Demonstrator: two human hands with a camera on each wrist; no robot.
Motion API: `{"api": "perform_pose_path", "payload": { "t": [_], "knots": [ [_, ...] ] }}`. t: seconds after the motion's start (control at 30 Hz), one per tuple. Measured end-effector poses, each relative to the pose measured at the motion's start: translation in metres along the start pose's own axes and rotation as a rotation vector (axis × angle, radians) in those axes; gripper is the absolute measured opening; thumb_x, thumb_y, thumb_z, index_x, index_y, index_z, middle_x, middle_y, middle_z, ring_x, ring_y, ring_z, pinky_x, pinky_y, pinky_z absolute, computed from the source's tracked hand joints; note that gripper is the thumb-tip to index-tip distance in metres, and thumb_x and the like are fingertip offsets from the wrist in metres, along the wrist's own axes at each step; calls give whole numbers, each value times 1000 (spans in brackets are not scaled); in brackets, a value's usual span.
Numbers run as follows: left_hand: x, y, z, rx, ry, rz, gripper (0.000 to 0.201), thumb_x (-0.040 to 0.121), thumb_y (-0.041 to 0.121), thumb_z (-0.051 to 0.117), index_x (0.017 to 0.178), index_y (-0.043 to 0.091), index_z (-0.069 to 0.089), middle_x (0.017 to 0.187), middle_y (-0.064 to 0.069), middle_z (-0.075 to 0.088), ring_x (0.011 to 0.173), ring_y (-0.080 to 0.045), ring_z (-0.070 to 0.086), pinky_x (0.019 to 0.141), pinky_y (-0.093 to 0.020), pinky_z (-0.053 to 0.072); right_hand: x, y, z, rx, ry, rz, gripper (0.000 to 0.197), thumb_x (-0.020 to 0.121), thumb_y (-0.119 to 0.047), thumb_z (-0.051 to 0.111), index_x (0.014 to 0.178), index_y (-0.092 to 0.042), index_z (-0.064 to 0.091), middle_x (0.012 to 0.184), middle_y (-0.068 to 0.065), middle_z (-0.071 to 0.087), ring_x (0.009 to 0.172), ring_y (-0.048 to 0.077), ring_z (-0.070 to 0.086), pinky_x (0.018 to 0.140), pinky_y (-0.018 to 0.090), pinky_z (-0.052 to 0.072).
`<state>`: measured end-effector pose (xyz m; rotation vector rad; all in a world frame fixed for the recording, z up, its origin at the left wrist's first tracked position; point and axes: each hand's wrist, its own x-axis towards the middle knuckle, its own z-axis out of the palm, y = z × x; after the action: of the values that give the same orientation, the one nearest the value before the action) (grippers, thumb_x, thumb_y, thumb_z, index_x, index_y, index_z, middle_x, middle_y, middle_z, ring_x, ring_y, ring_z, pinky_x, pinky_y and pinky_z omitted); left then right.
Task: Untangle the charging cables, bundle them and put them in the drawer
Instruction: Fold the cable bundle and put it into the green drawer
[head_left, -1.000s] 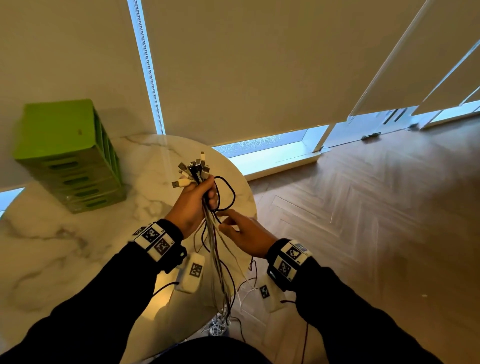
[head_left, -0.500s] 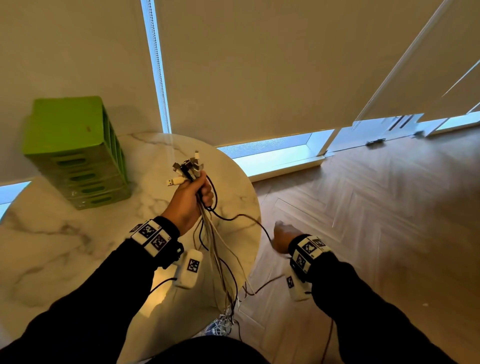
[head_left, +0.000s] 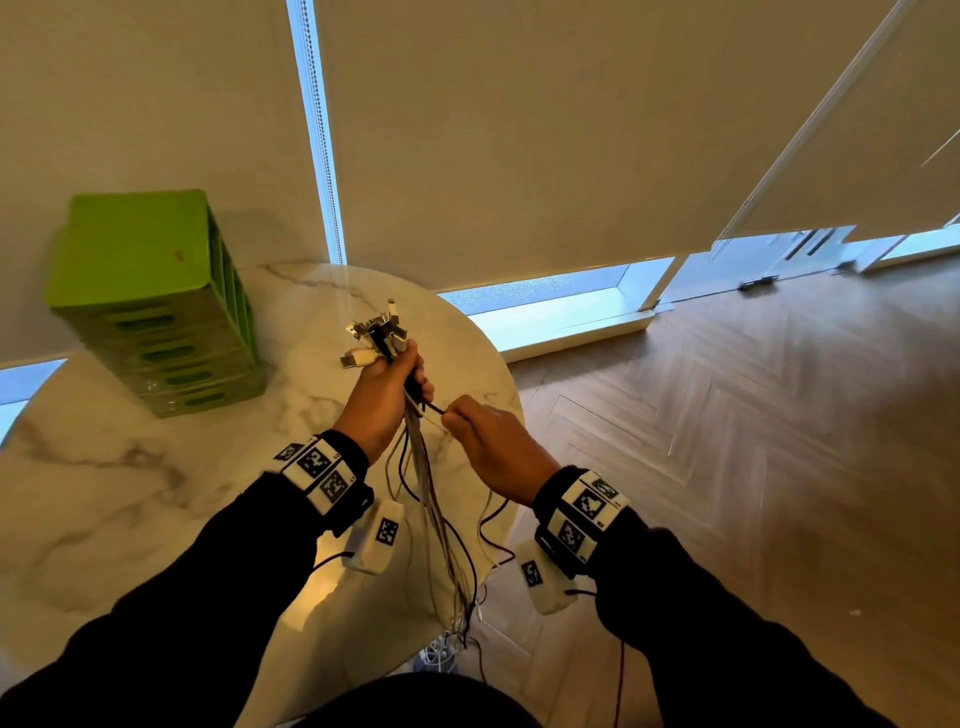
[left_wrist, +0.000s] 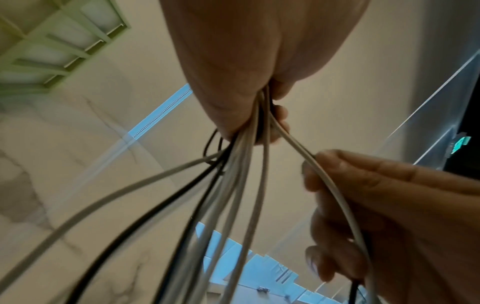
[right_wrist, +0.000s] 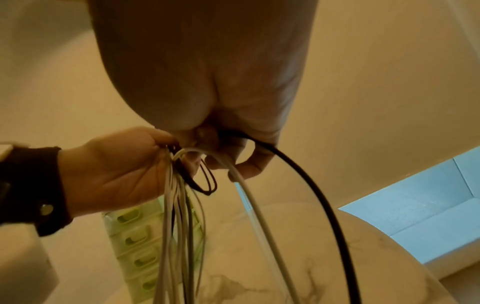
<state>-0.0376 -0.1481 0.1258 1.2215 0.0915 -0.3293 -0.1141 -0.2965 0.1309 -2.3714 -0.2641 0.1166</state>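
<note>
Item: charging cables (head_left: 436, 499), one bunch, white and black mixed (strand count not readable), plug ends fanned above the left hand (head_left: 382, 397), which clenches the bunch over the round marble table (head_left: 130, 467) near its right edge; loose ends hang past the rim towards the wood floor (head_left: 753, 441). Right hand (head_left: 498, 447): just beside the left, pinching strands drawn off the bunch. One green drawer unit (head_left: 156, 296), drawers closed, at the table's back-left, well apart from the hands
</note>
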Motion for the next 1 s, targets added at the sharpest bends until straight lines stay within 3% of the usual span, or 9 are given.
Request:
{"api": "perform_pose_path", "payload": {
  "t": [0.1, 0.2, 0.37, 0.43, 0.53, 0.67, 0.8, 0.93, 1.0],
  "knots": [
    [3, -2, -5, 99, 88, 16, 30, 107, 28, 45, 81, 15, 52, 64, 4, 53, 55, -10, 49, 56, -23, 41, 2, 3, -11, 69, 165, 48, 24, 109, -28, 34, 100, -12, 50, 80, -4, 58, 73, 17, 56, 68, 34, 47],
    [5, -1, -10, 20, 105, -16, 29, 107, 25, 45, 81, 16, 51, 61, 6, 46, 51, -9, 40, 54, -23, 36, 4, 17, -25, 56, 291, 193, 28, 108, -30, 34, 97, -10, 49, 78, 7, 61, 72, 28, 61, 66, 40, 48],
    [-2, 10, -16, -210, -73, -83, 28, 106, 24, 44, 81, 13, 51, 58, 5, 35, 48, -8, 32, 47, -19, 30, -7, 64, -38, -508, -302, 724, 31, 99, -30, 44, 122, -11, 54, 128, 17, 59, 113, 36, 59, 96, 43, 49],
    [-7, 13, -16, -259, -152, -109, 30, 105, 24, 44, 79, 12, 51, 57, 4, 34, 48, -9, 33, 48, -20, 30, -13, 67, -34, -535, -323, 632, 54, 94, -30, 55, 143, -13, 38, 145, 12, 47, 129, 33, 51, 110, 48, 40],
    [-12, 15, -15, -286, -223, -120, 32, 103, 25, 46, 75, 12, 54, 59, 1, 32, 50, -12, 34, 50, -22, 31, -11, 42, -19, -223, -227, 161, 69, 94, -30, 62, 154, -21, 29, 158, 3, 37, 143, 23, 37, 118, 41, 28],
    [-8, 16, -14, -175, -154, -67, 32, 105, 25, 45, 77, 10, 52, 59, 1, 37, 50, -12, 39, 51, -22, 36, 2, 9, 3, -15, -205, -20, 33, 101, -37, 55, 129, -19, 54, 114, 3, 64, 102, 16, 58, 92, 31, 45],
    [5, 14, -26, 52, 34, 19, 33, 107, 28, 45, 78, 13, 51, 59, 3, 45, 49, -10, 42, 51, -22, 38, 5, -3, -2, 69, 15, -104, 23, 107, -32, 43, 96, -13, 51, 79, 2, 55, 69, 19, 51, 65, 35, 45],
    [10, 13, -33, -33, 64, -21, 29, 107, 26, 44, 79, 19, 46, 58, 6, 35, 47, -7, 30, 48, -20, 26, 11, 20, -24, 52, 266, 175, 27, 108, -33, 35, 92, -13, 46, 72, 3, 57, 60, 17, 52, 55, 35, 44],
    [8, 18, -32, -139, 36, -39, 26, 107, 25, 43, 82, 21, 48, 59, 7, 30, 47, -6, 26, 47, -19, 22, 10, 49, -35, -221, 6, 438, 30, 107, -30, 35, 99, -8, 54, 85, 11, 65, 73, 26, 61, 63, 36, 48]
  ]
}}
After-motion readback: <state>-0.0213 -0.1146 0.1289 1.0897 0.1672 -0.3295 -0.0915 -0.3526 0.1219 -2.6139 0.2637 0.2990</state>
